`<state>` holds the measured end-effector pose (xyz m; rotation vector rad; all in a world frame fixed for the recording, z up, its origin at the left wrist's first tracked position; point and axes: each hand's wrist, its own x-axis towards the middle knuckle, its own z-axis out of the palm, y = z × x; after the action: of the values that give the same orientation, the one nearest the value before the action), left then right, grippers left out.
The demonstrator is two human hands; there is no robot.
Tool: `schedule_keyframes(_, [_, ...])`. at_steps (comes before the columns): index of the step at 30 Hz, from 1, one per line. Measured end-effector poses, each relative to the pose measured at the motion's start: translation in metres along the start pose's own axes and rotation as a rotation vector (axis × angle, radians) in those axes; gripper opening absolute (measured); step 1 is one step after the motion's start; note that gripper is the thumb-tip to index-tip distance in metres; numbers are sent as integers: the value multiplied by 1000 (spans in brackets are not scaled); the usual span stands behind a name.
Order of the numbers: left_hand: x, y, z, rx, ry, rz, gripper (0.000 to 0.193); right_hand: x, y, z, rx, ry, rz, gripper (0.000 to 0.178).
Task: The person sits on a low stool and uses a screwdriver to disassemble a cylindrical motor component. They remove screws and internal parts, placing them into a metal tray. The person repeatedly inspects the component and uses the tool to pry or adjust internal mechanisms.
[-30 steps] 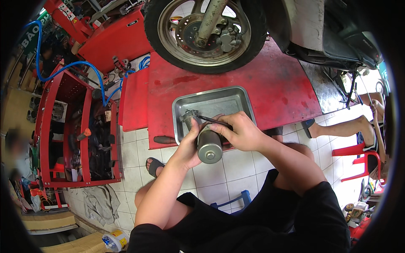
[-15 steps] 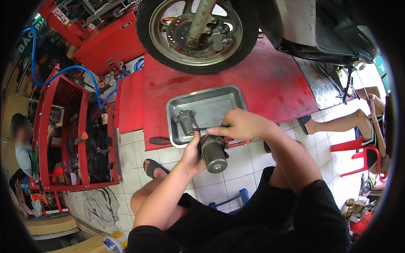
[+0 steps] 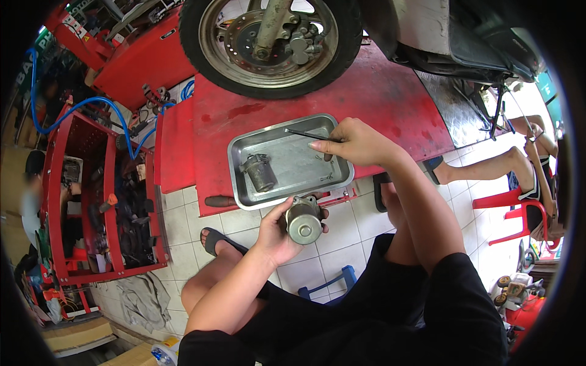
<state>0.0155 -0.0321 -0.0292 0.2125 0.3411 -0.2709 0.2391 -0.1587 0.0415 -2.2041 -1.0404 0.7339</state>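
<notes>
Left hand [image 3: 276, 235]: gripping a cylindrical metal motor [image 3: 304, 224], fingers wrapping around its body; the thumb side is showing, while most of the other fingers are passing out of sight behind the casing, only tips emerging at its right. The motor is pointing its round end cap toward the viewer, so its flanged far end is showing only in part. It is sitting in the hand just short of the tray's near rim; whether the two are touching, cannot tell.

Right hand [image 3: 357, 143]: pinching a slender dark rod [image 3: 303, 133] between thumb and fingers above the tray's right part. The rod's free end is pointing left; its other end is disappearing into the grip. A dark piece is protruding beneath the fingers; whether it is belonging to the rod, cannot tell.

The metal tray [image 3: 293, 163] is resting on the red table [image 3: 390, 104]. Inside, a second motor [image 3: 262, 177] is lying tilted at the left. Small fasteners [image 3: 328, 178] are lying at the right, too small for type to be read.

A tool handle [image 3: 220, 201] is lying left of the tray. Beyond, a motorcycle's front wheel [image 3: 271, 85] is standing, its top being cut off by the frame.
</notes>
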Motion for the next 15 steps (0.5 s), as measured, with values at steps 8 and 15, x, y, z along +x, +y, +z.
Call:
schedule_keyframes(8, [-6, 6, 13, -74, 40, 53, 53, 23, 37, 31, -445, 3, -27, 38])
schedule_keyframes(15, [-8, 14, 10, -88, -86, 88, 53, 47, 33, 71, -573, 10, 87, 24])
